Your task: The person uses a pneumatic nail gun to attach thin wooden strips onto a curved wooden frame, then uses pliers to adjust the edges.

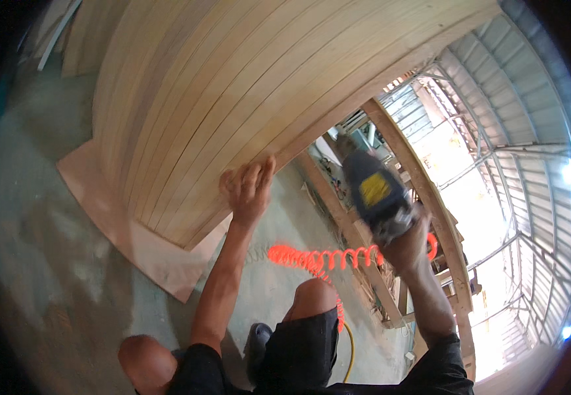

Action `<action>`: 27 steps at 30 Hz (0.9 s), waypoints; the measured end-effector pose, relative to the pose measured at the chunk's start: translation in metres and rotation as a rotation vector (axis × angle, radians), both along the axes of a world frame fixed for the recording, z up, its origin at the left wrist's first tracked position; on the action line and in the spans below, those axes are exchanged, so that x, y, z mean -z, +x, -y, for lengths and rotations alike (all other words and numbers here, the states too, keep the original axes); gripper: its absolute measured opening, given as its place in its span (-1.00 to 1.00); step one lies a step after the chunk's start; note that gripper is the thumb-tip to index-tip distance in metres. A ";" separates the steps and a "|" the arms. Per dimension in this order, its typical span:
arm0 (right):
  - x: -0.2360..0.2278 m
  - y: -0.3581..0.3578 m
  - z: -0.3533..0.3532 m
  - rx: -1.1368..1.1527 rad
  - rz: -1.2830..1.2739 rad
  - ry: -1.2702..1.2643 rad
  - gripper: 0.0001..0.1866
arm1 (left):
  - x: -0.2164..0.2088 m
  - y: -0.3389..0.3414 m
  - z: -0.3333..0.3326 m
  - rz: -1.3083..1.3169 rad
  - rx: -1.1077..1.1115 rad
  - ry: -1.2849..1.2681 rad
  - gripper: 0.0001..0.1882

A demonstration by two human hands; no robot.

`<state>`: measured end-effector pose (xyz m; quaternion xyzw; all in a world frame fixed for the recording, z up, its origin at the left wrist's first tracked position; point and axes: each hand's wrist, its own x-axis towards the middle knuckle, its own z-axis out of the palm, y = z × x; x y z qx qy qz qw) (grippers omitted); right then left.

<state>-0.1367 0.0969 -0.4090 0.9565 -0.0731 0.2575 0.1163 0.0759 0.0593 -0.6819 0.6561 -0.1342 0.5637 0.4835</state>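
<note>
Slatted wood panel is ahead of me; my left hand rests on its right-hand edge, fingers side by side, slightly bent, thumb hidden, and I'd keep them steady and out of the tool's line. Red coiled hose runs right of the panel, best kept unsnagged. Farther right of the panel, apart from it, blurred power tool sits in my right hand, fingers wrapped round it, exact finger placement unclear; firm wrist should help.
</note>
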 end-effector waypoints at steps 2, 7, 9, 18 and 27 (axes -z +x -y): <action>0.021 -0.024 0.019 0.002 -0.016 0.200 -0.56 | -0.001 -0.006 0.000 0.009 0.030 -0.007 -0.46; 0.059 -0.030 0.018 -0.077 -0.058 0.331 -0.48 | 0.067 -0.023 -0.001 -0.165 0.113 0.026 -0.35; 0.082 -0.020 0.019 -0.225 0.041 0.380 -0.37 | 0.093 -0.020 -0.007 -0.204 0.074 0.062 -0.36; 0.121 -0.004 0.022 0.149 -0.350 0.821 -0.69 | 0.119 -0.018 -0.026 -0.238 0.016 0.125 -0.18; 0.193 -0.011 0.135 0.056 0.298 1.549 -0.80 | 0.097 -0.046 -0.003 -0.482 -0.074 0.099 -0.50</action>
